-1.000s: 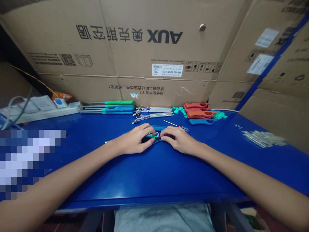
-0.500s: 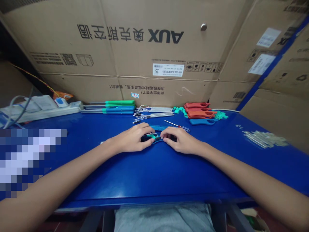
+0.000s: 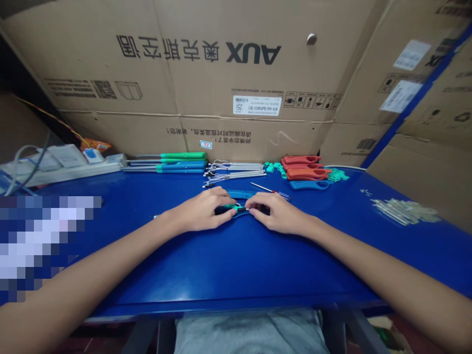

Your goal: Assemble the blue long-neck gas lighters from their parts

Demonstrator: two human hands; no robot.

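Note:
Between my fingertips, low over the table, is a blue handle shell (image 3: pixel 243 215), mostly covered by my hands. A small green piece (image 3: pixel 235 208), a small black part (image 3: pixel 242 209) and a thin white wire show in it. My left hand (image 3: pixel 212 209) is closed, thumb and fingers gripping the shell around the green piece. My right hand (image 3: pixel 275 211) pinches at the right end of the black part; its fingertips hide the exact contact. Just beyond lies another blue handle half (image 3: pixel 241 194). A screwdriver (image 3: pixel 273 191) rests behind my right hand.
Assembled long-necked lighters (image 3: pixel 180 164) lie back left, beside metal rods with wires (image 3: pixel 239 172). Red and orange handle shells (image 3: pixel 304 167), a blue shell (image 3: pixel 309 185) and small green pieces (image 3: pixel 337 174) sit back right. Clear strips (image 3: pixel 403 211) lie far right. A cardboard wall (image 3: pixel 206 88) stands behind.
Both hands stay in nearly the same place. The white wire shows less above the green piece than before.

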